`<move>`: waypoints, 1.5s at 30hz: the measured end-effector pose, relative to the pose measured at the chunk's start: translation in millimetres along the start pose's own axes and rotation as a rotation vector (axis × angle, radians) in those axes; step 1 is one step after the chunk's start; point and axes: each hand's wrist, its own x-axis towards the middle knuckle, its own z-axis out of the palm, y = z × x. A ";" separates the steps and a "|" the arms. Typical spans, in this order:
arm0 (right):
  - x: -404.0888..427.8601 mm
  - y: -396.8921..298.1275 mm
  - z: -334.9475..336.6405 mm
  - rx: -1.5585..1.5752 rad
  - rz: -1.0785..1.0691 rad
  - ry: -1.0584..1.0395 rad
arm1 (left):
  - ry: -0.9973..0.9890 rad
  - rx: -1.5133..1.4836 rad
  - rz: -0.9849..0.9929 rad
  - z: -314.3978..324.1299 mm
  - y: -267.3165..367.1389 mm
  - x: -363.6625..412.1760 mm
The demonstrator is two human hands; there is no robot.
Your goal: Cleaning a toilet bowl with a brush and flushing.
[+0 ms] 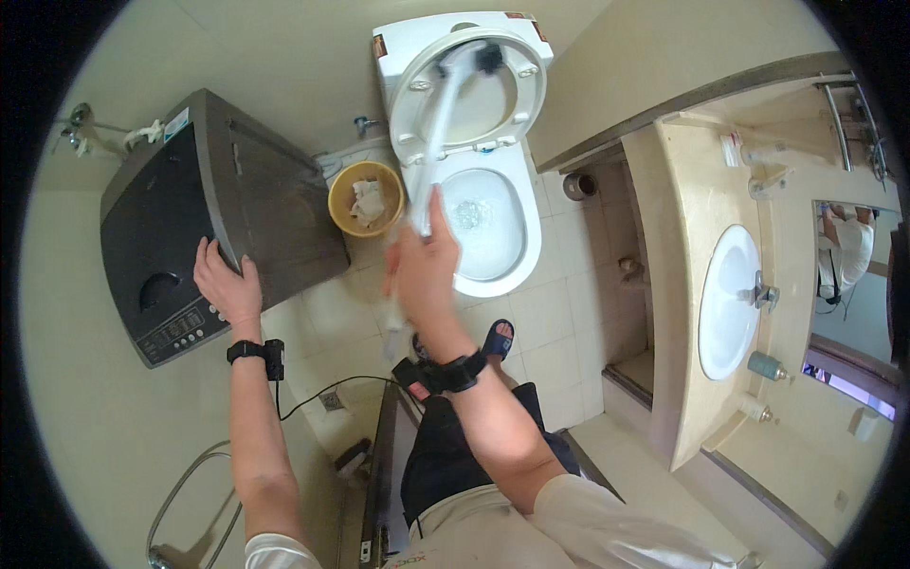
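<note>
My right hand [426, 274] grips the white handle of a toilet brush [444, 107]. Motion blurs the hand and the handle. The brush's dark bristles lie over the raised seat [398, 117] of the white toilet [530, 263], near the seat's top. Beneath the seat, the bowl stands uncovered, with water at its bottom. My left hand [231, 284] rests with fingers spread on the front edge of a dark grey top-loading washing machine [284, 220], near its control panel. Nothing is held in that hand.
A yellow waste bin [338, 220] with crumpled paper [367, 203] stands between the washing machine and the toilet. At right is a counter [682, 284] with a white washbasin [729, 320]. A black cable [334, 384] hangs from my left wrist device. A shower hose [160, 491] is at lower left.
</note>
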 end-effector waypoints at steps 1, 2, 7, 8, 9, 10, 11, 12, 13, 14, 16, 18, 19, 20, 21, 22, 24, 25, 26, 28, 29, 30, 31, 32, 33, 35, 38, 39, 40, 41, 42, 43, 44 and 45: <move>7.1 -1.3 -8.6 -0.086 -0.003 0.088 | 0.010 -0.004 0.010 -1.7 1.9 1.3; 25.4 -8.1 -19.5 -0.056 -0.032 0.086 | 0.021 -0.007 0.019 -3.6 2.8 2.5; 46.8 2.0 -0.5 -0.030 -0.097 0.138 | 0.016 -0.012 0.018 0.5 9.5 4.2; 33.8 13.6 12.7 -0.061 -0.088 0.124 | 0.026 -0.030 0.018 6.2 12.9 3.1; 20.4 20.1 26.3 -0.057 -0.083 0.121 | 0.036 -0.035 0.018 4.3 11.5 3.2; 8.6 24.1 34.6 0.005 -0.073 0.062 | 0.049 -0.058 0.036 2.1 13.2 5.5; 1.3 25.9 37.1 0.067 -0.063 0.003 | 0.042 -0.066 0.036 3.9 13.5 0.8; -0.2 25.4 35.0 -0.037 -0.024 0.030 | 0.042 -0.027 0.030 0.7 3.5 0.3; 10.0 26.7 25.6 -0.053 -0.054 0.081 | 0.040 0.001 0.021 0.0 -3.3 0.5; 26.3 22.3 11.1 -0.073 -0.085 0.134 | 0.030 -0.006 0.014 -1.7 -1.3 2.8; 62.4 -12.0 -19.4 0.034 -0.016 0.129 | 0.037 -0.012 0.020 -6.2 5.9 6.2; 72.5 -13.9 -15.8 0.049 -0.047 0.150 | 0.044 -0.029 0.026 -1.2 10.4 6.3; 67.3 -4.0 0.6 0.048 -0.068 0.164 | 0.047 -0.023 0.024 0.7 9.6 6.0; 55.5 7.4 15.4 -0.011 -0.088 0.169 | 0.037 -0.014 0.025 3.0 10.7 5.5; 41.6 20.6 25.9 -0.038 -0.136 0.102 | 0.024 -0.006 0.027 3.8 11.4 5.5; 26.9 30.9 27.9 -0.031 -0.149 0.088 | 0.015 -0.011 0.029 4.4 11.8 2.5; -0.1 51.1 32.3 -0.066 -0.095 -0.023 | 0.018 -0.003 0.024 0.4 3.9 0.4; -7.1 58.7 27.7 -0.114 -0.036 -0.109 | 0.025 0.002 0.021 0.0 2.5 2.0; -7.7 74.2 15.3 -0.111 -0.036 -0.109 | 0.025 0.005 0.023 -0.2 2.5 2.9; -0.6 113.8 -31.1 -0.497 -0.235 -0.062 | 0.022 0.002 0.027 0.6 6.0 3.3; 4.1 130.6 -56.0 -0.649 -0.328 -0.033 | 0.020 -0.003 0.029 2.9 9.3 3.8; -2.0 136.3 -82.3 -0.684 -0.284 -0.034 | 0.011 0.005 0.030 2.8 8.2 2.6; -8.1 140.5 -108.7 -0.721 -0.242 -0.035 | 0.025 0.002 0.041 2.4 8.3 2.3; -13.7 144.5 -136.5 -0.761 -0.199 -0.035 | 0.038 -0.005 0.050 5.1 9.9 1.7; -22.7 146.6 -162.0 -0.841 -0.107 -0.038 | 0.022 0.005 0.050 4.8 9.3 0.8; -31.0 168.8 -219.0 -0.901 -0.040 -0.093 | 0.030 0.020 0.051 3.0 8.2 3.5; -13.9 192.7 -263.8 -1.010 0.340 -0.176 | 0.013 0.043 0.081 7.3 -2.0 1.9; 1.8 223.5 -281.1 -1.029 0.370 -0.184 | 0.021 0.038 0.097 5.5 -4.7 3.1; 20.7 249.0 -297.8 -1.057 0.396 -0.183 | 0.021 0.039 0.097 9.4 -5.1 2.3; 42.0 267.2 -302.1 -1.102 0.362 -0.209 | 0.034 0.057 0.119 9.7 -8.8 2.3; 65.2 284.3 -304.6 -1.150 0.326 -0.230 | 0.027 0.052 0.113 10.9 -9.2 0.9; 94.2 302.2 -307.8 -1.227 0.343 -0.227 | 0.028 0.041 0.108 12.1 -6.3 2.1; 122.1 316.0 -311.1 -1.307 0.359 -0.221 | 0.028 0.041 0.108 16.2 -3.4 1.2; 142.3 324.9 -296.3 -1.259 0.425 -0.210 | 0.031 0.047 0.113 14.8 -7.6 0.5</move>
